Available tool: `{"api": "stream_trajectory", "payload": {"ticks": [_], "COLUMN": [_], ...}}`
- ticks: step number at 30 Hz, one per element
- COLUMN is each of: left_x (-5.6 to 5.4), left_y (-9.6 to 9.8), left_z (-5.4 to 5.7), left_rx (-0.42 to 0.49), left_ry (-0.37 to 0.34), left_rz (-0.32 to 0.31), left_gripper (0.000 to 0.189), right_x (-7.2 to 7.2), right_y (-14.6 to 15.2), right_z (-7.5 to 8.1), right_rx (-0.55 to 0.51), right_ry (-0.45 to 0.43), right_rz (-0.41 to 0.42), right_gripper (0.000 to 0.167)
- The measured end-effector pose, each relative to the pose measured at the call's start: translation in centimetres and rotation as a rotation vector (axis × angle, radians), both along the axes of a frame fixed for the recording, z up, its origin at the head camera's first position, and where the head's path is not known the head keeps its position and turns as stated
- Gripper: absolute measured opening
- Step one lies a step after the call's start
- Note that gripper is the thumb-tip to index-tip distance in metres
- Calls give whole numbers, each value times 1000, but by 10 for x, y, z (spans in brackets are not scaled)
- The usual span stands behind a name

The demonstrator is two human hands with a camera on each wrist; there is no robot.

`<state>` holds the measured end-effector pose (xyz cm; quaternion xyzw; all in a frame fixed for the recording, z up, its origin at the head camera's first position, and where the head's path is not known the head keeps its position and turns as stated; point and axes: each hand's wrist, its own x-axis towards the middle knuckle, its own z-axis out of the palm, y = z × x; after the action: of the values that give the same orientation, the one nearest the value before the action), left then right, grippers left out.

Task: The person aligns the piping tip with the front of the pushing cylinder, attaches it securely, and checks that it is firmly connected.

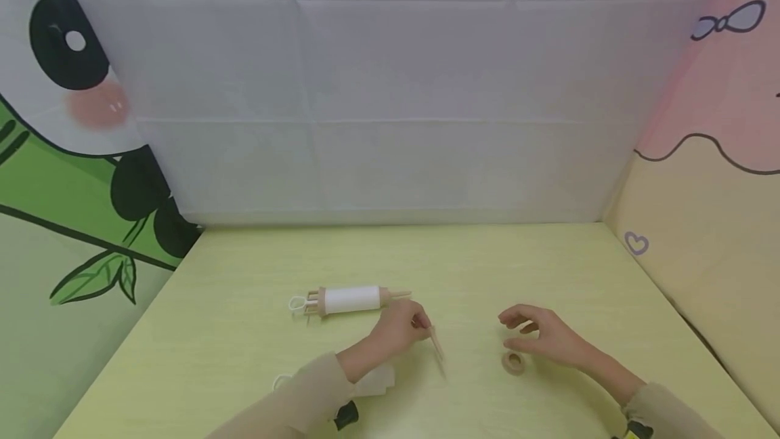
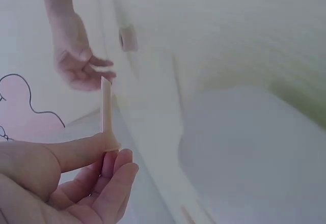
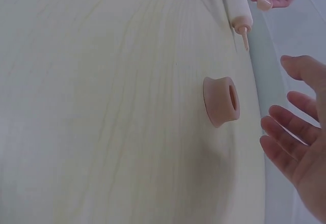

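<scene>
My left hand (image 1: 401, 322) pinches a slim beige nozzle (image 2: 106, 107) with a wider base between thumb and fingers, its narrow end pointing away from the hand. My right hand (image 1: 545, 336) hovers over the right part of the table with fingers loosely bent and apart, holding nothing. Just beneath it, not touched, a beige threadless-looking collar (image 3: 218, 102) with a waisted side and a hole through it rests on the table. Behind my left hand lies a white syringe-like tube (image 1: 352, 299) with beige ends, a thin tip and a ring handle.
A second white piece (image 1: 374, 381) lies on the pale yellow table (image 1: 548, 269), partly hidden by my left forearm. A white ring handle (image 1: 282, 381) shows on the arm's other side. A white sheet stands behind the table, with printed panels left and right.
</scene>
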<state>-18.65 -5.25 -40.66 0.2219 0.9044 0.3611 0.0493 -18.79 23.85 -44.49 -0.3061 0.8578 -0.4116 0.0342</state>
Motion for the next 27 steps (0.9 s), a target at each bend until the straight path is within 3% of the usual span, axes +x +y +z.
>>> {"api": "stream_trajectory", "payload": {"ticks": [6, 12, 22, 27], "left_x": [-8, -13, -14, -13], "left_y": [-14, -22, -37, -39], "left_z": [17, 29, 38, 39], "left_rx": [15, 67, 121, 129], "left_ry": [47, 34, 50, 25], "left_rz": [35, 72, 116, 144], "left_gripper": [5, 4, 6, 6], "right_x": [3, 6, 9, 8], "right_y": [3, 3, 1, 0], "right_z": [-6, -10, -14, -19], "right_rx": [38, 93, 132, 141], "right_ry": [-60, -79, -44, -41], "right_rz": [-4, 6, 38, 69], "right_gripper": [38, 36, 35, 35]}}
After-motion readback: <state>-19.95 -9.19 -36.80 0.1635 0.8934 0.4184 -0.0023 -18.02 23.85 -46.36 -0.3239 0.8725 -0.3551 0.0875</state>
